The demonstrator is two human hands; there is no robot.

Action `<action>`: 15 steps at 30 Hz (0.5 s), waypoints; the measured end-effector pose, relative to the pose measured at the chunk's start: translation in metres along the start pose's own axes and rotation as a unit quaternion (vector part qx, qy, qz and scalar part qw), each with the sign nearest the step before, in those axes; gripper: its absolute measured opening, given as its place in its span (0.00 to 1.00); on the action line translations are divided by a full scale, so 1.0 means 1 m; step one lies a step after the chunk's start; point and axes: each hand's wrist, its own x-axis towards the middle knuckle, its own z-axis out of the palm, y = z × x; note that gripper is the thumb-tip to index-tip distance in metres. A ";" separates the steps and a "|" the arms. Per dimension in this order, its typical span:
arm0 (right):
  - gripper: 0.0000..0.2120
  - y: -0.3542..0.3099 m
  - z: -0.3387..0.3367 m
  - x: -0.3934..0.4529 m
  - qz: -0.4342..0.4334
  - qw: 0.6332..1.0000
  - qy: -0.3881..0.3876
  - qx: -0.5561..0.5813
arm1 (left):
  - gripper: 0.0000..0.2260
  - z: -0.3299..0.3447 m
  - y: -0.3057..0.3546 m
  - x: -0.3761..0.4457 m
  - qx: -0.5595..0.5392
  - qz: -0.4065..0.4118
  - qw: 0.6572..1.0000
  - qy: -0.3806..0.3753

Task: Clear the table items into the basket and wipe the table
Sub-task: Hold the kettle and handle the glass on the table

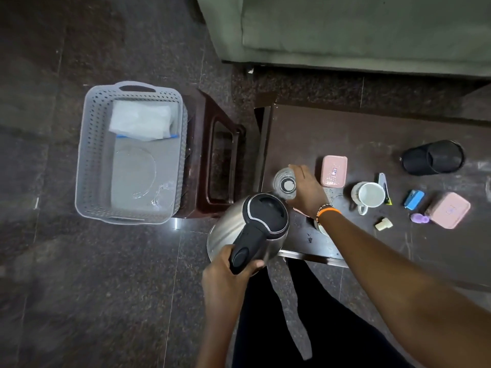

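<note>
My left hand (pixel 228 272) grips the black handle of a steel kettle (pixel 249 229), held in the air beyond the near left corner of the dark table (pixel 372 134). My right hand (pixel 307 191) is closed on a clear glass (pixel 285 184) at the table's left edge. The grey perforated basket (pixel 87 160) sits on a dark stool to the left; inside lie a clear plastic bag, a glass plate and another clear glass item. Still on the table are a white mug (pixel 369 195), two pink boxes (pixel 333 171) (pixel 449 209) and a black mesh holder (pixel 433 156) lying on its side.
A blue item (pixel 414 199), a purple piece (pixel 419 218), a cream cap (pixel 384 223) and a pen-like tool (pixel 384 187) lie among the table items. A small bowl (pixel 322 228) peeks out under my right wrist. A green sofa (pixel 345 30) stands beyond the table.
</note>
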 end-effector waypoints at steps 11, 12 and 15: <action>0.44 0.019 0.000 -0.011 -0.015 0.998 -0.056 0.031 | 0.14 0.027 0.012 -0.007 -0.008 -0.040 0.999 -0.020; 0.43 0.021 -0.001 -0.013 -0.022 0.998 -0.055 0.034 | 0.15 0.029 0.014 -0.006 -0.004 -0.038 0.999 -0.020; 0.38 0.028 -0.006 -0.019 -0.034 0.998 -0.039 0.043 | 0.15 0.034 0.020 -0.006 0.011 -0.024 1.000 -0.015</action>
